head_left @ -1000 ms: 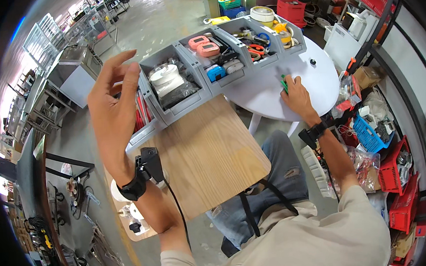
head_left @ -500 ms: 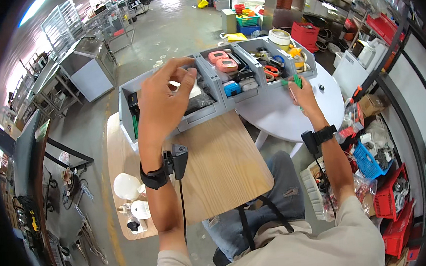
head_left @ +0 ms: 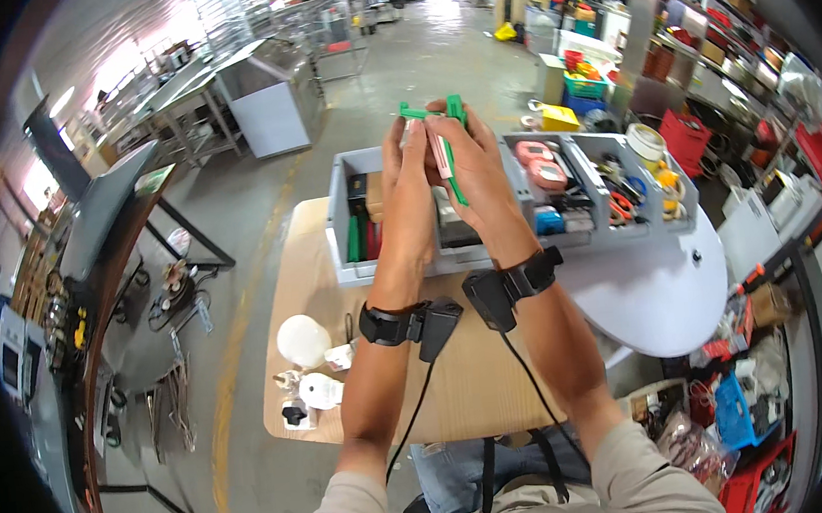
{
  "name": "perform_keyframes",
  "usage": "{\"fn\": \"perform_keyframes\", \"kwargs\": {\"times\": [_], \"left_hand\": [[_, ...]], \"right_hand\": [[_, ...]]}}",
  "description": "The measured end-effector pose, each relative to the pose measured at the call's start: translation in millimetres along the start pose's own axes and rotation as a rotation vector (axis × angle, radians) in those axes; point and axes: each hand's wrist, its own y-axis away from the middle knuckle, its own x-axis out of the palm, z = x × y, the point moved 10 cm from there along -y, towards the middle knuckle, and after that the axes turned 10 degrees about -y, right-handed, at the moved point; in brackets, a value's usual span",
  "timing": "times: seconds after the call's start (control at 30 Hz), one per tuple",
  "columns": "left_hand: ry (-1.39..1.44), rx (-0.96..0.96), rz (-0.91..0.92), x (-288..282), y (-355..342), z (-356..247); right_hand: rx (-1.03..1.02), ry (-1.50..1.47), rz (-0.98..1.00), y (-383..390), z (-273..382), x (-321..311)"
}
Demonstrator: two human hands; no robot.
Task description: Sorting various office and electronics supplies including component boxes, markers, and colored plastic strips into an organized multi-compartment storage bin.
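Both hands are raised together over the grey bins [head_left: 563, 242]. In my right hand [head_left: 484, 180] is a green plastic piece [head_left: 455, 110] with a long pale strip and projecting green ends; its kind is unclear. My left hand [head_left: 408, 185] closes on the same piece from the left, thumb and fingers near its upper end. Fingers hide its middle. Below the hands, the bins hold small boxes, pink rounded devices [head_left: 540, 166], a blue item [head_left: 549, 221], orange-handled scissors [head_left: 621, 207] and yellow items [head_left: 668, 181].
The bins rest across a wooden table [head_left: 466, 367] and a round white table [head_left: 651, 287]. A white bulb [head_left: 303, 340] and white plug-like adapters [head_left: 320, 391] lie at the wooden table's left. A dark bench [head_left: 114, 306] stands left; crates [head_left: 741, 410] stand at right.
My right hand has brought the green plastic piece from the right to the middle. My left hand has moved away from over the left bins and joined it. The view has shifted.
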Motion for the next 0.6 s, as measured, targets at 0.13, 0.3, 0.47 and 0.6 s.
{"fn": "perform_keyframes", "kwargs": {"times": [0.13, 0.3, 0.47, 0.6], "left_hand": [[0.327, -0.098, 0.104, -17, -8, 10], [0.235, -0.122, -0.049, -37, -13, 24], [0.373, -0.153, -0.149, -42, -16, 28], [0.141, 0.036, -0.164, -40, -19, 12]], "right_hand": [[0.071, -0.106, 0.044, 2, -29, 2], [0.013, 0.149, 0.076, 1, -49, 1], [0.037, 0.166, 0.049, -11, -44, -7], [-0.002, 0.308, -0.051, -12, -17, -33]]}}
